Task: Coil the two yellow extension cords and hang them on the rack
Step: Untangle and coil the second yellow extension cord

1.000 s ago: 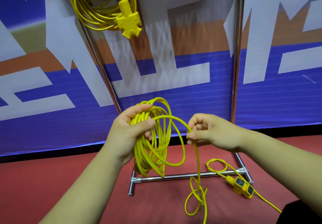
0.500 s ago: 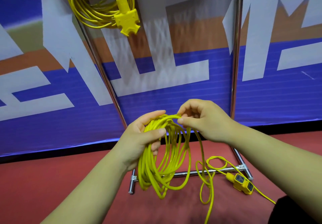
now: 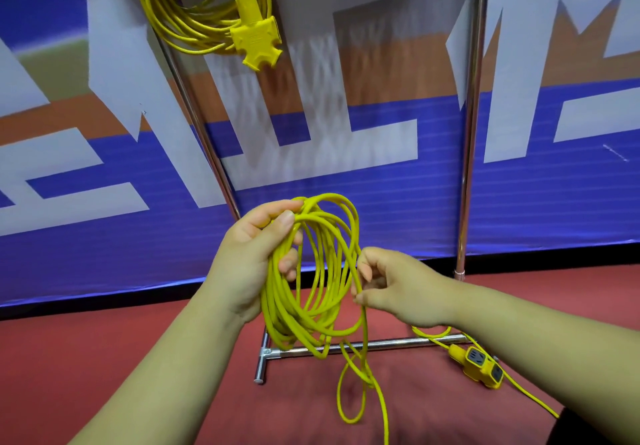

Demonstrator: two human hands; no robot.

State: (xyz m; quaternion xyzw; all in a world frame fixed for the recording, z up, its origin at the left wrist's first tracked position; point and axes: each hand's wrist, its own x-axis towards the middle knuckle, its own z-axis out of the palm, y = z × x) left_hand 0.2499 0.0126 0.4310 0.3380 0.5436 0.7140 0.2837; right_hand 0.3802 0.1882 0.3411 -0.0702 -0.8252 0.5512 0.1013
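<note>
Rack (image 3: 468, 167), with first cord (image 3: 252, 36) hanging coiled at 11 o'clock. Second cord (image 3: 277, 313), centre: coiling in hand; thin, bright loops. Left hand (image 3: 242, 264) grips the bundle; right hand (image 3: 394, 289) pinches the free strand. Next loop likely must gather slack trailing to socket block (image 3: 479, 368) on floor, 4 o'clock.

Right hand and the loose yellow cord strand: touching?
Touching. The head view shows the right hand pinching the loose strand between thumb and fingers, beside the coil that the left hand grips.
</note>
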